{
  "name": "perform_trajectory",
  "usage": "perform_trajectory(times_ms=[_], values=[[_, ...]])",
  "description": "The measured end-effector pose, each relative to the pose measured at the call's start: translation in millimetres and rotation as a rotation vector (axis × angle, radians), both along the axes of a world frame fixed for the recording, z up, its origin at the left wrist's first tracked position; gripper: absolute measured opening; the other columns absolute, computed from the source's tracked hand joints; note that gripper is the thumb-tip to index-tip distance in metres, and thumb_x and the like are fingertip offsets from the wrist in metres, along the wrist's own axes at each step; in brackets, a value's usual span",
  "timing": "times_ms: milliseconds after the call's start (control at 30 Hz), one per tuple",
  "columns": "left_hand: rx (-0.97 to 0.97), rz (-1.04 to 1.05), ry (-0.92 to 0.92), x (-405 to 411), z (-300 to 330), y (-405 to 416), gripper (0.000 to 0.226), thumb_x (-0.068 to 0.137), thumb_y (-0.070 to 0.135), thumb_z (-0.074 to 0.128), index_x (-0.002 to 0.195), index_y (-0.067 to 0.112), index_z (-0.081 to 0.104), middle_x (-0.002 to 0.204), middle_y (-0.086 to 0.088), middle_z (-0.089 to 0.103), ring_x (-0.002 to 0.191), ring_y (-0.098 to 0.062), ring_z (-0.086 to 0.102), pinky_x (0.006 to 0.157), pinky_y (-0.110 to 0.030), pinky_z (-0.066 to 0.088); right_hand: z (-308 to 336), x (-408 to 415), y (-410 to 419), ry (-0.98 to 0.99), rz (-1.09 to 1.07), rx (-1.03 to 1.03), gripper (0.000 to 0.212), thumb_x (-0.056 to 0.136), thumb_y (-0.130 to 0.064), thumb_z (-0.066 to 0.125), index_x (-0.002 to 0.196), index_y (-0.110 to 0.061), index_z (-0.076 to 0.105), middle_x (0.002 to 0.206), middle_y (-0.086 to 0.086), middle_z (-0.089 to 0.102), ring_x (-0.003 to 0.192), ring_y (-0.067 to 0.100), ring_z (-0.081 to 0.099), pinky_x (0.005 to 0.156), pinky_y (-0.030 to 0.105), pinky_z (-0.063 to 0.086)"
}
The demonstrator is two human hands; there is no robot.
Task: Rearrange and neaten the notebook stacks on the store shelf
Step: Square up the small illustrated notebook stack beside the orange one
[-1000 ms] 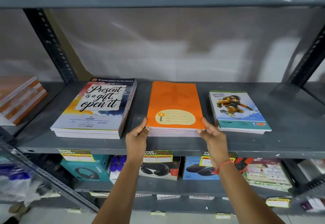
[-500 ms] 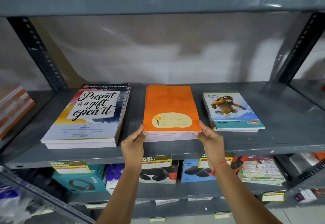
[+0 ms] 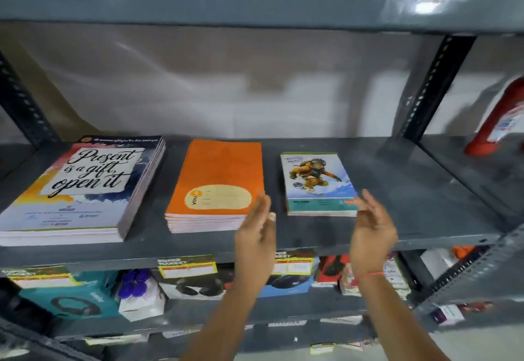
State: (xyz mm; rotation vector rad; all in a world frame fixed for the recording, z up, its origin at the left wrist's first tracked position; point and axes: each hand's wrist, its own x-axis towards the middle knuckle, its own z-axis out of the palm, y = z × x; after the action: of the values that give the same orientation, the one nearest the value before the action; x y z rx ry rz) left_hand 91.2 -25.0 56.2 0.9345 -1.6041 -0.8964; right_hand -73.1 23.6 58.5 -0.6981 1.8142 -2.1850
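Orange stack: mid-shelf, released since the earlier frame. Both hands now flank the astronaut stack to its right. Left hand and right hand: palms facing, fingers straight and loosely together, holding nothing; contact with the stack unclear through blur. "Present" stack: far left, corner cut off. Lower shelf: boxed headphones, partly hidden.

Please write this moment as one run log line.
left hand: open, empty | right hand: open, empty | both flank astronaut notebook stack | orange notebook stack: released
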Motion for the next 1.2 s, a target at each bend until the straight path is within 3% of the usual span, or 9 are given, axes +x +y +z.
perform_trajectory(times_ms=[100,200,267,433,667,833,900,1000,1200], values=[[0.373,-0.142,0.032,-45,0,4,0.05,0.096,0.01,0.044,0.143,0.009,0.028,0.147,0.01,0.022,0.142,-0.013,0.023,0.11,-0.013,0.02,-5,-37,2,-0.076,0.014,0.097,0.036,0.09,-0.002,0.049,0.112,-0.029,0.061,0.114,-0.009,0.064,0.095,-0.013,0.058,0.093,0.008,0.041],[0.513,-0.144,-0.071,-64,-6,-10,0.058,0.097,0.016,0.04,0.148,0.017,0.013,0.153,-0.001,0.028,0.134,-0.017,0.036,0.099,-0.016,0.026,-10,-58,1,-0.111,0.225,0.294,0.046,0.092,-0.017,0.049,0.138,-0.018,0.042,0.142,0.001,0.045,0.125,0.012,0.045,0.11,0.028,0.029],[0.532,-0.15,-0.137,-69,-7,-18,0.058,0.098,0.016,0.039,0.149,0.02,0.012,0.142,-0.002,0.041,0.112,-0.012,0.05,0.085,-0.014,0.034,-8,-61,-1,-0.06,0.34,0.367,0.051,0.093,-0.027,0.047,0.142,-0.021,0.033,0.138,-0.004,0.045,0.125,0.013,0.042,0.107,0.028,0.029],[0.52,-0.118,-0.176,-76,-7,-22,0.057,0.097,0.013,0.041,0.147,0.024,0.015,0.121,0.001,0.05,0.076,0.0,0.045,0.06,-0.011,0.037,-6,-62,-1,0.17,0.476,0.544,0.054,0.095,-0.033,0.04,0.145,-0.023,0.023,0.111,-0.002,0.05,0.095,0.018,0.049,0.084,0.034,0.045],[0.572,-0.18,-0.015,-67,-4,-22,0.054,0.095,0.004,0.042,0.145,0.016,0.024,0.132,0.004,0.043,0.121,-0.008,0.037,0.105,-0.018,0.027,-6,-75,4,-0.04,0.583,0.419,0.052,0.094,-0.016,0.045,0.143,-0.021,0.029,0.117,-0.008,0.05,0.109,0.013,0.045,0.104,0.032,0.036],[0.561,-0.115,0.031,-68,-7,-23,0.049,0.094,0.005,0.045,0.141,0.015,0.035,0.127,0.004,0.049,0.12,-0.01,0.041,0.103,-0.018,0.03,-8,-75,2,-0.057,0.521,0.389,0.044,0.095,-0.011,0.041,0.138,-0.02,0.04,0.109,-0.018,0.052,0.099,0.007,0.049,0.088,0.016,0.043],[0.543,-0.067,0.039,-71,-7,-21,0.048,0.093,0.004,0.047,0.139,0.014,0.04,0.122,0.005,0.051,0.116,-0.01,0.044,0.099,-0.015,0.036,-7,-73,2,-0.043,0.495,0.378,0.043,0.095,-0.011,0.041,0.137,-0.02,0.042,0.101,-0.022,0.053,0.091,0.006,0.048,0.086,0.023,0.049],[0.512,-0.003,0.076,-76,-6,-19,0.045,0.091,0.001,0.049,0.135,0.008,0.044,0.118,0.006,0.052,0.11,-0.008,0.046,0.091,-0.01,0.04,-5,-73,1,-0.033,0.469,0.379,0.042,0.095,-0.011,0.042,0.136,-0.02,0.043,0.108,-0.014,0.056,0.09,0.008,0.049,0.091,0.03,0.046],[0.504,0.09,0.154,-79,-12,-23,0.04,0.088,-0.003,0.053,0.127,0.0,0.052,0.116,0.0,0.057,0.09,-0.003,0.054,0.069,0.005,0.046,-9,-74,-2,-0.037,0.406,0.377,0.04,0.093,-0.01,0.045,0.132,-0.019,0.049,0.126,0.002,0.061,0.098,0.024,0.061,0.063,0.01,0.043]])
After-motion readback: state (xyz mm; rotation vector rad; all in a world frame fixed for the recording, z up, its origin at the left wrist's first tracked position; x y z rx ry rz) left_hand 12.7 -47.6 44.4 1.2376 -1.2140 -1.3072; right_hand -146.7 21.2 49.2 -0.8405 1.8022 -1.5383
